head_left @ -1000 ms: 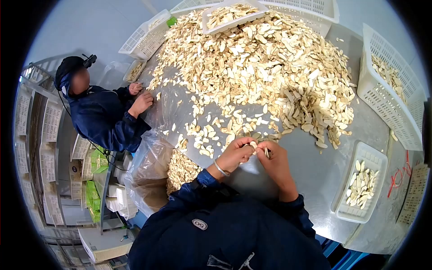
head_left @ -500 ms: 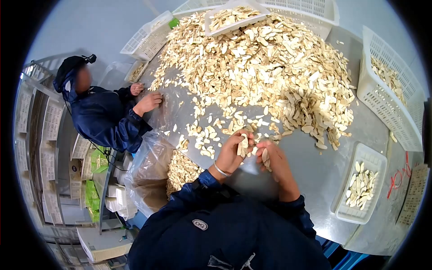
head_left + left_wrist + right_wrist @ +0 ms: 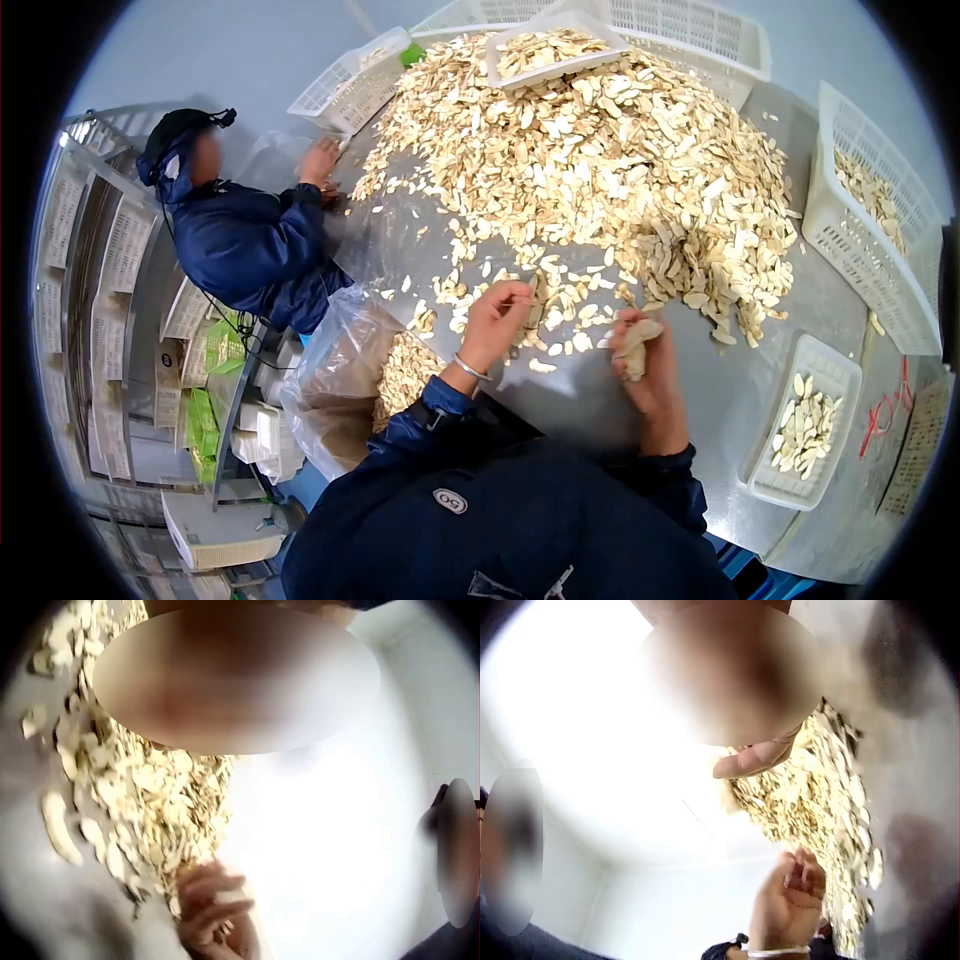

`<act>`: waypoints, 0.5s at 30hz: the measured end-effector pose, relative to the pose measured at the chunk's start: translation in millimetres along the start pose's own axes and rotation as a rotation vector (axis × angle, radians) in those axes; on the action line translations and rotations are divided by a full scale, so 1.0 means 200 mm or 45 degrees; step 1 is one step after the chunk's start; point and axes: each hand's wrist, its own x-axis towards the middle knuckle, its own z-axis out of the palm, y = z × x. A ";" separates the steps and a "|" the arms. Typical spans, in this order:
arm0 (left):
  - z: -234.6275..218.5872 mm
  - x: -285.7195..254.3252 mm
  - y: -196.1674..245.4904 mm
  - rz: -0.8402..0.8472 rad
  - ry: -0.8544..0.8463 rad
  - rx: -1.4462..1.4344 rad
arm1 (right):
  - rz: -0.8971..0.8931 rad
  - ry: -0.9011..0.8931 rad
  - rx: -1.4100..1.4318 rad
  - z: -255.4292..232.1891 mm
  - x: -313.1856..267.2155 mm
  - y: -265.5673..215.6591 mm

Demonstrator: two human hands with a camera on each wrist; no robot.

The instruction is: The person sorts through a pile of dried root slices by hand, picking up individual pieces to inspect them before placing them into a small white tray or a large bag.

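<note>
Pale dried slices (image 3: 580, 150) form a large heap on the metal table, with loose ones along its near edge. My left hand (image 3: 494, 325) is over those loose slices, its curled fingers pinching a greyish slice (image 3: 537, 290) at the tips. To the right, my right hand (image 3: 652, 368) is turned up and grips pale slices (image 3: 638, 346) between thumb and fingers. The hands are apart. The left wrist view shows the right hand (image 3: 214, 909) blurred beside the heap; in the right wrist view the left hand (image 3: 789, 900) has bent fingers.
A small white tray (image 3: 852, 385) with slices is at the right, below a tall white basket (image 3: 875, 230). Another tray (image 3: 492, 62) rests on the heap. Red string (image 3: 872, 430) lies at the right edge. Across the left side stand another person (image 3: 240, 235) and a plastic bag (image 3: 335, 375).
My hands have drawn apart, the left going left and the right going right, still with slices. The other person's hands have moved up to the table's far left edge. The head view has shifted slightly.
</note>
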 end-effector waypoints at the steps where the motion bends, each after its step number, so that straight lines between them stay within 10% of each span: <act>1: -0.05 0.01 -0.04 -0.078 0.068 -0.019 | -0.070 -0.048 0.086 -0.03 -0.01 -0.05; 11: -0.13 0.08 -0.06 0.689 0.021 0.968 | -1.515 1.018 -0.517 -0.29 -0.76 -0.89; 15: -0.11 0.11 -0.14 0.656 0.023 0.982 | -1.219 1.568 -1.324 -0.42 -0.92 -0.99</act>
